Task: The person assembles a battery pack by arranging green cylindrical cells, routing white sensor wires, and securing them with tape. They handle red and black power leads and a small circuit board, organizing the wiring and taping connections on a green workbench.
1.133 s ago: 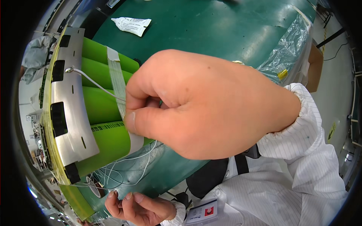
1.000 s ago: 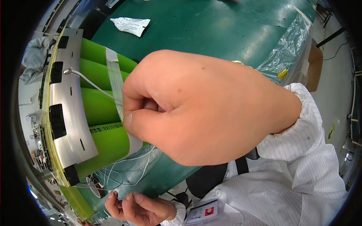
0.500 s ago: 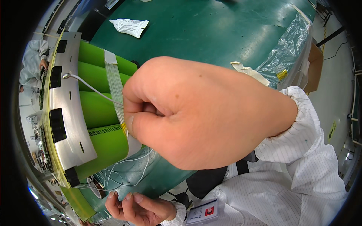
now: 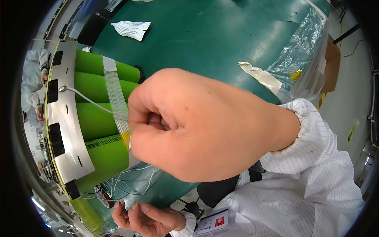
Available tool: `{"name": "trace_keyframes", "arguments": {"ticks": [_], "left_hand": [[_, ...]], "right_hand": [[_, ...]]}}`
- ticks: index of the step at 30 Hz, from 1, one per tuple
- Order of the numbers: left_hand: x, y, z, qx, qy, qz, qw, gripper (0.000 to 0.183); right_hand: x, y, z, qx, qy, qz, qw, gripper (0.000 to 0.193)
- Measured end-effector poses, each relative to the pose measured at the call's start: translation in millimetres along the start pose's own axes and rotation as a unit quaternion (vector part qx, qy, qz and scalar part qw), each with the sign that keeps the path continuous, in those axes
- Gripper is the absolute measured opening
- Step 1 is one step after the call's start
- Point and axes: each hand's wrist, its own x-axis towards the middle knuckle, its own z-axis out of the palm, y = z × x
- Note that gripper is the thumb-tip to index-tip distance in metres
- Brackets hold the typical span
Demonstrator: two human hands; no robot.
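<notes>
Nearest my view, the bare right hand [image 4: 209, 126] has thumb and fingers drawn in narrow, meeting the pack of bright green cylinders [image 4: 96, 120] at left, probably to keep a thin grey insulated wire [image 4: 92, 102] flat. Its fingertips are hidden, so I can't tell whether they pinch or just press. The wire ends in a solder blob on the pack's curved silver metal end plate [image 4: 71, 130]; a translucent ribbed tape band [image 4: 114, 93] crosses the cylinders, presumably binding them. Below, I see the left hand [image 4: 148, 221] loosely curled near slack white wires [image 4: 150, 179]; I can't tell if it holds anything. Farther off, a white squeeze tube [image 4: 132, 30] lies on the green bench top [image 4: 189, 43], apart from the work.
</notes>
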Motion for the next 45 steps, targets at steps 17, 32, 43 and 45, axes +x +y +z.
{"name": "trace_keyframes", "arguments": {"ticks": [17,32,43,45], "left_hand": [[-10,-3,4,-0.038,0.025,-0.051,0.998,0.01],[-9,-5,3,-0.045,0.024,-0.047,0.998,0.011],[-9,-11,3,-0.044,0.026,-0.049,0.998,0.011],[-11,-12,1,-0.045,0.027,-0.058,0.997,0.011]], "right_hand": [[-7,6,12,-0.406,0.244,-0.394,0.787,0.024],[-5,14,9,-0.403,0.26,-0.456,0.75,0.019],[11,11,16,-0.392,0.296,-0.468,0.735,0.021],[10,10,16,-0.399,0.264,-0.457,0.75,0.013]]}}
